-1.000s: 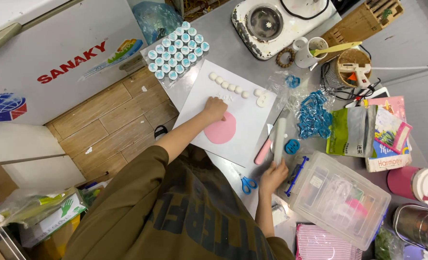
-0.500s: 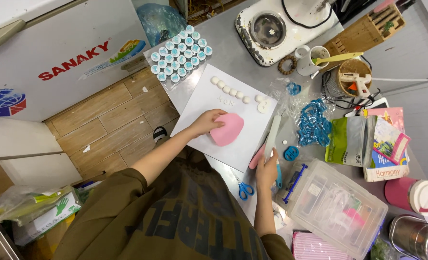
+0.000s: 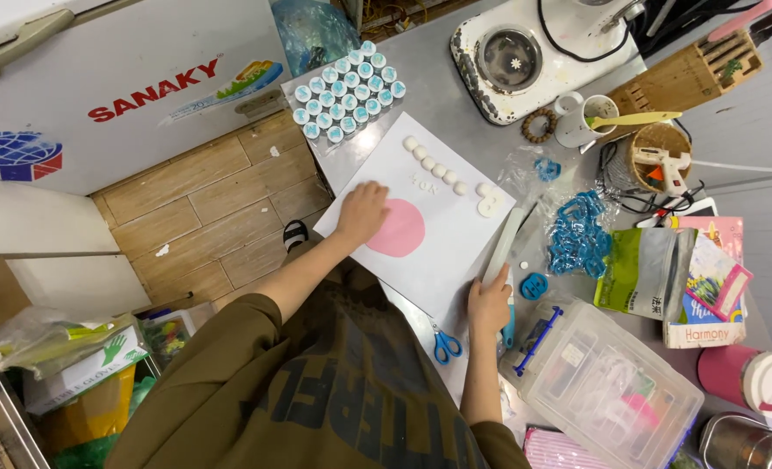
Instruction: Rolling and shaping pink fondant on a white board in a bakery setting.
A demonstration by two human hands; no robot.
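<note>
A flat pink clay disc (image 3: 400,231) lies on a white sheet (image 3: 442,247) on the grey worktop. My left hand (image 3: 361,213) rests palm down on the disc's left edge, fingers spread. My right hand (image 3: 488,304) is closed around the lower end of a white rolling pin (image 3: 501,246) that lies along the sheet's right edge. A row of small white clay balls (image 3: 434,167) and a white ring (image 3: 489,207) sit at the sheet's top.
Small blue-lidded pots (image 3: 347,91) are grouped beyond the sheet. Blue scissors (image 3: 447,346) lie near my right wrist, beside a clear plastic box (image 3: 612,391). Blue clay pieces (image 3: 577,234), a cup with a yellow spoon (image 3: 587,117), a glue gun (image 3: 659,162) and a small stove (image 3: 525,52) stand to the right.
My left hand slid down and left across the pink disc, which was lifted at one edge and now lies flat. My right hand stays on the rolling pin.
</note>
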